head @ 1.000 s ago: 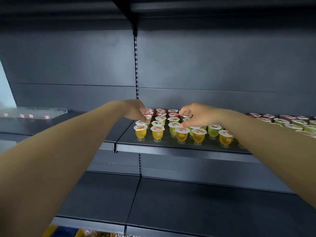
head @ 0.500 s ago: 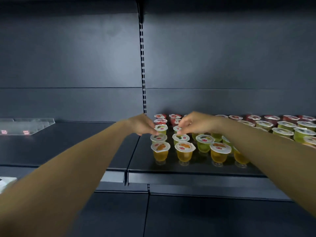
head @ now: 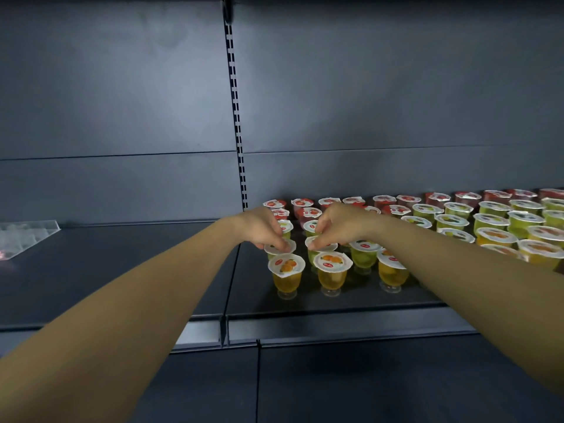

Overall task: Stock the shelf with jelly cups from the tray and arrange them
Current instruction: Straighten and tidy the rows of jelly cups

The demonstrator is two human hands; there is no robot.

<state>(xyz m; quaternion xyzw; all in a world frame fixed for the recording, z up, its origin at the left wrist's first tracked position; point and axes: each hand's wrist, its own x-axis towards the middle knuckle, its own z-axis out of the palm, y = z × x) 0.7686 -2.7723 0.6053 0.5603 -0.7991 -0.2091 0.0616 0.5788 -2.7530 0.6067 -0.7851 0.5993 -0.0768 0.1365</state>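
Note:
Jelly cups with white foil lids stand in rows on the dark shelf [head: 335, 303]: red ones [head: 305, 203] at the back, green ones [head: 490, 222] in the middle, orange ones [head: 286, 271] in front. My left hand [head: 262, 227] reaches over the left column, and its curled fingertips pinch the lid rim of a green cup [head: 279, 248] just behind the front row. Beside it, my right hand [head: 338, 224] does the same on the neighbouring green cup [head: 321, 244]. Both cups stand on the shelf. No tray is in view.
A slotted upright rail [head: 236, 117] splits the dark back wall. The shelf section to the left [head: 122, 264] bears only a clear plastic divider [head: 27, 236] at its far end. A lower shelf [head: 335, 386] runs below. More cups fill the right side to the frame edge.
Both hands have come forward from the back rows to the green cups behind the front orange row. The view has moved closer to the shelf.

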